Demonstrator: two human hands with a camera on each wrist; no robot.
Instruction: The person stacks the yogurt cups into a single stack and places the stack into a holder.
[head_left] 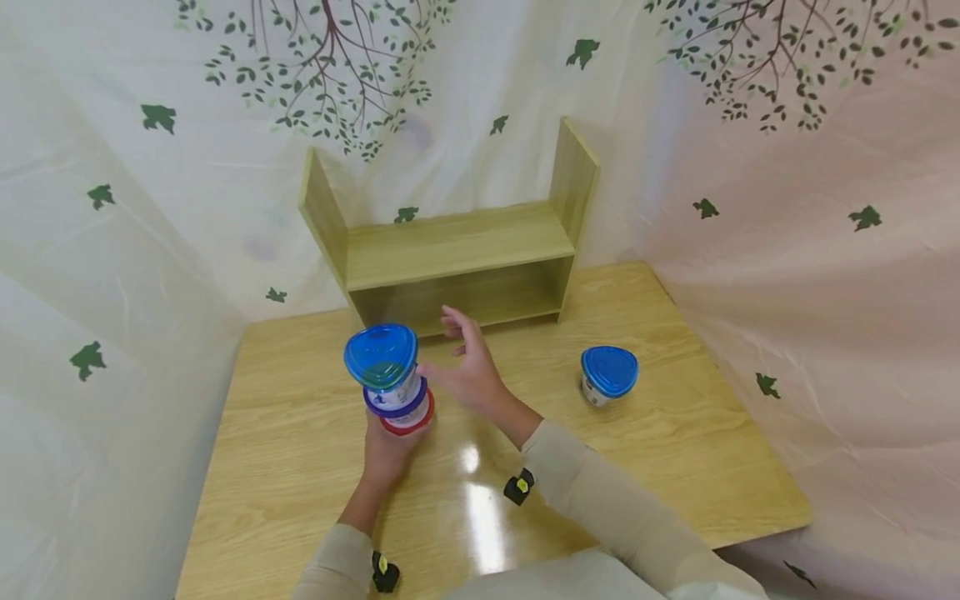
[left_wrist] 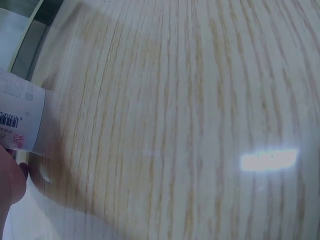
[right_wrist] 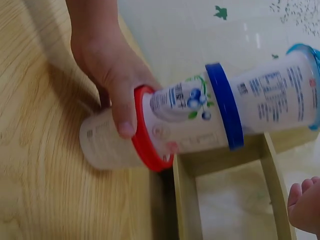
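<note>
Three plastic tubs stand stacked near the table's left-middle part in the head view. The lowest has a red lid point(right_wrist: 150, 130), the middle one a dark blue lid point(right_wrist: 225, 106), and the top one a bright blue lid point(head_left: 381, 354). My left hand point(head_left: 386, 454) grips the bottom tub point(right_wrist: 107, 142) just at its red lid. Beside the top tub, my right hand point(head_left: 472, 371) is held with loosely extended fingers and grips nothing; whether its thumb touches the tub I cannot tell. Part of a white tub with a barcode point(left_wrist: 19, 117) shows in the left wrist view.
Behind the stack, a wooden two-level shelf point(head_left: 457, 246) stands at the table's back edge against the printed curtain point(head_left: 480, 50). Another tub with a blue lid point(head_left: 609, 371) stands alone on the right of the wooden table point(head_left: 675, 467).
</note>
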